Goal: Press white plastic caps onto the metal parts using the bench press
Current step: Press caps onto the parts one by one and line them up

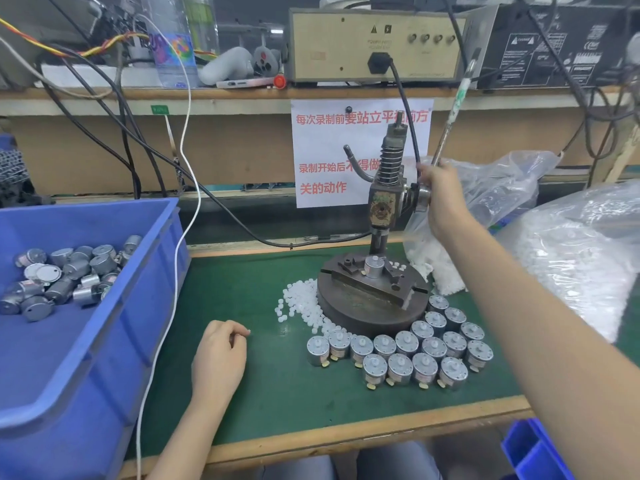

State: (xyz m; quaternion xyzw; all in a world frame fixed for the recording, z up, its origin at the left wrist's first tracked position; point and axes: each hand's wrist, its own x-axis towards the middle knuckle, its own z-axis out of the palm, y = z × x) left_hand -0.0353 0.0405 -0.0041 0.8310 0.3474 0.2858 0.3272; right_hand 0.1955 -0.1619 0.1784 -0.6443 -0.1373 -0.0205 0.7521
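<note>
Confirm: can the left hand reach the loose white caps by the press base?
Probably yes: the left hand rests on the green mat, with nothing between it and the white caps.

Two bare hands and two bare forearms show; the left hand [221, 351] lies in the lower middle of the frame; the left forearm [180, 434] is uncovered right down to the bottom edge; the right hand [441, 195] is right of centre; the right forearm [540, 341] is uncovered all the way to the lower right corner; along the bottom edge, between the arms, grey-blue trousers [398, 462] cover both legs, with a dark gap between them
</note>
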